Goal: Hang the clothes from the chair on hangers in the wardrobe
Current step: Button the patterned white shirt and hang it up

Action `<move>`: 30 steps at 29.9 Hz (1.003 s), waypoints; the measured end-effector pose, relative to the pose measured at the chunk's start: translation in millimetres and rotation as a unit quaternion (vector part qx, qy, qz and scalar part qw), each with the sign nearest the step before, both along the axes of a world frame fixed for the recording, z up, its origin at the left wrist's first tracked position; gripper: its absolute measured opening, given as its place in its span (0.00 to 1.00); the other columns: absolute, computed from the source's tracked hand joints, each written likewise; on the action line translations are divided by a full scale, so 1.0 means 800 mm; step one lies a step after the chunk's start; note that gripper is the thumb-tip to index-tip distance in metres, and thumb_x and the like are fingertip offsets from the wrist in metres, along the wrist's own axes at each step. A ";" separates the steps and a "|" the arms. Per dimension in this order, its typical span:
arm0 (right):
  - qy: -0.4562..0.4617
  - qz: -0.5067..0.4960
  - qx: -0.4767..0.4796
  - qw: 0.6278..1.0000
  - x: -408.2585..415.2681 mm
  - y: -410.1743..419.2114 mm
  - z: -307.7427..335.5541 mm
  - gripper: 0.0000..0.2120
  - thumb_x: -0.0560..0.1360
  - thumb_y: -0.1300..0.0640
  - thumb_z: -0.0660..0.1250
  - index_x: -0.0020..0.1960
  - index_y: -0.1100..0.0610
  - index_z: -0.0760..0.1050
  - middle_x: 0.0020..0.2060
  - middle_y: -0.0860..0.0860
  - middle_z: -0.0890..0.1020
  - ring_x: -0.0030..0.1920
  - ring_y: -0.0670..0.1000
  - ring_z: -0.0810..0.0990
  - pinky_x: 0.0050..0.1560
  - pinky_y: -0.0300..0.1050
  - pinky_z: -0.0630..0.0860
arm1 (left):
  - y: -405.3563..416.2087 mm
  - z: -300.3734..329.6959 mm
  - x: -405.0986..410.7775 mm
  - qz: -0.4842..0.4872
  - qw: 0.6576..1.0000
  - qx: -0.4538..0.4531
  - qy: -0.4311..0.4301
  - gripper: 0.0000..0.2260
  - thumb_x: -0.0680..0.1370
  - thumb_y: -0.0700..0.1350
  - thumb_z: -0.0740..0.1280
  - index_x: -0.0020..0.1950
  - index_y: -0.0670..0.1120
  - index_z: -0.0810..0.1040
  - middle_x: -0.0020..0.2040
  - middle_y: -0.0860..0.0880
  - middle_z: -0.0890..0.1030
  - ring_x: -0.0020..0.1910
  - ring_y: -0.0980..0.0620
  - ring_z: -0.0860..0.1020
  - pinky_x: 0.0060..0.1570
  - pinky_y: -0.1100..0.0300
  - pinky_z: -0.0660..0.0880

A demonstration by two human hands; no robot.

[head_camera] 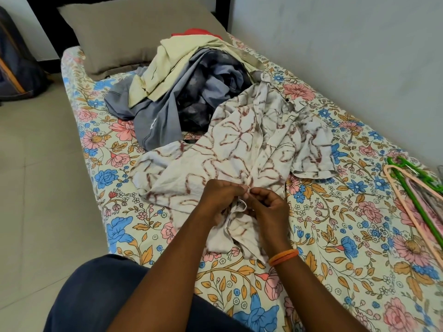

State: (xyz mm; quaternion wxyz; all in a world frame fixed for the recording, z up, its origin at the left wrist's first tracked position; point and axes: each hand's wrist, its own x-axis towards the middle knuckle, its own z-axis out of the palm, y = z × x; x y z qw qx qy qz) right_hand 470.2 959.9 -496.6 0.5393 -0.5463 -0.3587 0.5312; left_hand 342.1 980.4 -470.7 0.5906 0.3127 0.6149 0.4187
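A white shirt with a brown floral print (242, 149) lies spread on the bed in front of me. My left hand (219, 195) and my right hand (268, 207) meet at its front placket near the hem, and each pinches the cloth there. Behind the shirt sits a heap of clothes (182, 85): grey, dark patterned, pale yellow and a bit of red. Plastic hangers (417, 188), green and pink, lie at the bed's right edge beside the wall.
The bed (347, 248) has a floral sheet and a taupe pillow (129, 32) at its head. A white wall runs along the right. Tiled floor lies to the left, with a dark bag (16, 68) at the far left. My knee in dark trousers (96, 295) is at the bottom.
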 end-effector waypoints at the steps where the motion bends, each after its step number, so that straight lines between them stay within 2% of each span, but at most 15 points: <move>1: 0.003 0.010 -0.003 1.000 0.002 0.001 -0.001 0.08 0.71 0.66 0.75 0.50 0.63 0.82 0.42 0.60 0.86 0.40 0.55 0.85 0.40 0.46 0.83 | 0.000 0.000 -0.001 0.000 1.000 -0.011 -0.014 0.03 0.73 0.37 0.74 0.44 0.38 0.86 0.41 0.39 0.85 0.42 0.44 0.85 0.45 0.55 0.82; 2: 0.012 0.021 -0.008 1.000 0.003 0.001 -0.001 0.09 0.71 0.66 0.75 0.51 0.64 0.82 0.42 0.61 0.86 0.40 0.55 0.84 0.41 0.45 0.83 | 0.001 0.000 -0.002 0.003 0.999 -0.025 -0.039 0.03 0.73 0.37 0.74 0.45 0.38 0.85 0.41 0.39 0.85 0.42 0.44 0.84 0.45 0.54 0.82; 5: 0.082 0.051 -0.026 0.995 0.008 0.005 -0.001 0.08 0.69 0.67 0.75 0.48 0.63 0.82 0.42 0.60 0.86 0.42 0.56 0.84 0.43 0.47 0.82 | 0.000 0.004 -0.002 0.014 0.989 -0.068 -0.133 0.02 0.75 0.33 0.71 0.43 0.35 0.83 0.36 0.41 0.84 0.32 0.49 0.82 0.35 0.60 0.81; 6: 0.104 0.061 -0.028 0.992 0.009 0.006 -0.002 0.07 0.67 0.66 0.75 0.45 0.61 0.82 0.40 0.59 0.85 0.42 0.56 0.83 0.43 0.47 0.82 | 0.000 0.003 -0.002 0.014 0.985 -0.076 -0.154 0.03 0.75 0.34 0.71 0.42 0.35 0.83 0.36 0.41 0.83 0.31 0.50 0.82 0.35 0.61 0.80; 9: 0.133 0.083 -0.034 0.987 0.009 0.009 -0.006 0.05 0.66 0.65 0.74 0.38 0.56 0.84 0.39 0.56 0.85 0.41 0.54 0.83 0.44 0.48 0.81 | 0.001 -0.002 -0.004 -0.004 0.980 -0.088 -0.181 0.04 0.76 0.35 0.70 0.44 0.35 0.83 0.40 0.41 0.84 0.37 0.49 0.82 0.45 0.58 0.80; 10: 0.137 0.086 -0.036 0.986 0.010 0.010 -0.008 0.05 0.66 0.65 0.74 0.38 0.56 0.84 0.39 0.56 0.85 0.42 0.55 0.83 0.45 0.49 0.81 | 0.000 0.000 -0.004 -0.004 0.978 -0.093 -0.185 0.05 0.76 0.36 0.70 0.46 0.34 0.82 0.40 0.42 0.84 0.37 0.49 0.82 0.44 0.58 0.80; 13: 0.155 0.093 -0.036 0.983 0.012 0.010 -0.009 0.05 0.66 0.63 0.75 0.41 0.58 0.84 0.42 0.59 0.85 0.45 0.58 0.83 0.50 0.54 0.81 | -0.001 0.003 -0.001 0.010 0.981 -0.094 -0.169 0.06 0.76 0.37 0.71 0.47 0.33 0.81 0.34 0.43 0.83 0.29 0.52 0.81 0.32 0.62 0.78; 16: 0.162 0.101 -0.031 0.981 0.012 0.009 -0.011 0.10 0.64 0.58 0.78 0.43 0.60 0.85 0.46 0.63 0.85 0.49 0.61 0.83 0.57 0.60 0.79 | -0.005 0.002 0.005 0.020 0.988 -0.070 -0.136 0.08 0.76 0.36 0.71 0.37 0.36 0.83 0.28 0.44 0.81 0.23 0.53 0.78 0.26 0.65 0.75; 18: 0.149 0.101 -0.026 0.983 0.012 0.009 -0.013 0.11 0.63 0.56 0.79 0.43 0.59 0.85 0.45 0.63 0.85 0.48 0.61 0.83 0.55 0.58 0.79 | -0.008 -0.001 0.011 0.030 0.992 -0.047 -0.115 0.10 0.77 0.34 0.70 0.35 0.36 0.82 0.26 0.44 0.80 0.22 0.54 0.77 0.25 0.66 0.74; 22: 0.145 0.093 -0.039 0.984 0.013 0.013 -0.014 0.10 0.64 0.57 0.78 0.42 0.61 0.84 0.42 0.62 0.85 0.43 0.59 0.84 0.46 0.51 0.82 | -0.007 -0.001 0.016 0.049 0.994 -0.039 -0.093 0.07 0.77 0.35 0.70 0.41 0.34 0.80 0.25 0.45 0.78 0.21 0.55 0.73 0.24 0.65 0.72; 25: 0.164 0.102 -0.052 0.980 0.014 0.015 -0.016 0.12 0.63 0.57 0.79 0.42 0.61 0.82 0.42 0.62 0.84 0.43 0.59 0.83 0.47 0.53 0.82 | -0.009 0.002 0.017 0.039 0.993 -0.041 -0.103 0.06 0.77 0.36 0.70 0.41 0.35 0.81 0.28 0.45 0.81 0.26 0.52 0.77 0.29 0.62 0.76; 27: 0.186 0.117 -0.056 0.974 0.016 0.016 -0.014 0.11 0.62 0.57 0.79 0.41 0.60 0.82 0.42 0.62 0.84 0.43 0.60 0.83 0.49 0.54 0.82 | -0.009 0.004 0.017 0.029 0.991 -0.055 -0.121 0.06 0.78 0.37 0.70 0.43 0.36 0.82 0.35 0.42 0.84 0.34 0.48 0.81 0.42 0.56 0.81; 29: 0.211 0.124 -0.063 0.967 0.019 0.016 -0.010 0.10 0.64 0.58 0.78 0.41 0.61 0.81 0.41 0.61 0.84 0.42 0.59 0.83 0.46 0.53 0.82 | -0.009 0.008 0.014 0.014 0.986 -0.072 -0.147 0.07 0.77 0.38 0.70 0.47 0.34 0.82 0.43 0.36 0.83 0.42 0.42 0.82 0.54 0.46 0.79; 30: 0.221 0.123 -0.063 0.966 0.020 0.016 -0.009 0.09 0.65 0.59 0.76 0.41 0.61 0.80 0.40 0.60 0.84 0.41 0.58 0.83 0.44 0.52 0.83 | -0.008 0.009 0.014 0.012 0.986 -0.074 -0.149 0.08 0.76 0.38 0.71 0.48 0.32 0.82 0.46 0.34 0.83 0.45 0.41 0.81 0.57 0.43 0.77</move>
